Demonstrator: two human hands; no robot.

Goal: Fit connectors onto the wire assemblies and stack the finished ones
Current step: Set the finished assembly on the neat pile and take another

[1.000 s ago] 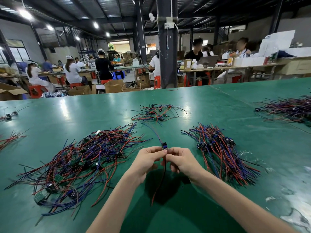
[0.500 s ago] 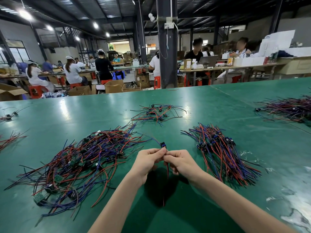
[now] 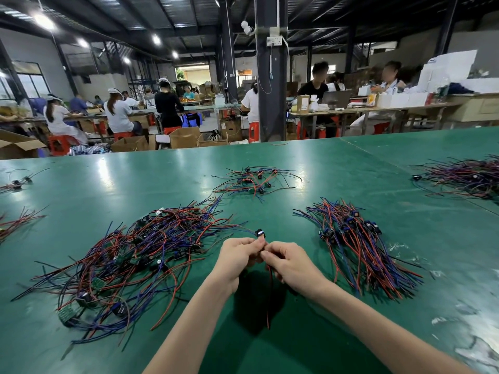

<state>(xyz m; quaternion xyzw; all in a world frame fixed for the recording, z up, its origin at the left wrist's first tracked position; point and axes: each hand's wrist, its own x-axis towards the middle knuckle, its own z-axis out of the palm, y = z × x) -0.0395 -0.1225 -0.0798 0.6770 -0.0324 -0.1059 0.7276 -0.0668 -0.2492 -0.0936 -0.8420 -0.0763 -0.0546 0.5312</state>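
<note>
Hands are together just below the centre of the view, low over the green counter (image 3: 351,171). The left hand (image 3: 237,255) and right hand (image 3: 289,263) sit knuckle to knuckle with the fingers (image 3: 252,242) of both curled tight, pinching one wire assembly (image 3: 266,268) between them.

The small black-and-blue connector (image 3: 259,233) pokes up just past the fingertips, at twelve o'clock from the hands. A blue wire (image 3: 243,228) trails from it toward ten o'clock, into the loose tangle (image 3: 140,255). A red wire (image 3: 270,298) drops out from between the palms and hangs toward six o'clock, between the two forearms. Whether the connector is fully seated, I cannot tell, because the fingertips cover the joint.

That tangle of red, blue and black leads, with small green boards mixed in, sprawls on the counter at nine o'clock from the hands. At three o'clock lies the neat bundle (image 3: 356,247), its wires roughly parallel and its connectors gathered at the far end. A small scatter (image 3: 253,180) of wired connectors rests at twelve o'clock, well apart from the hands. Another heap (image 3: 464,176) sits at two o'clock by the counter's right edge, and a few stray leads (image 3: 16,225) lie at the left edge.

Beyond the counter, seated workers (image 3: 118,114) fill the other benches.
</note>
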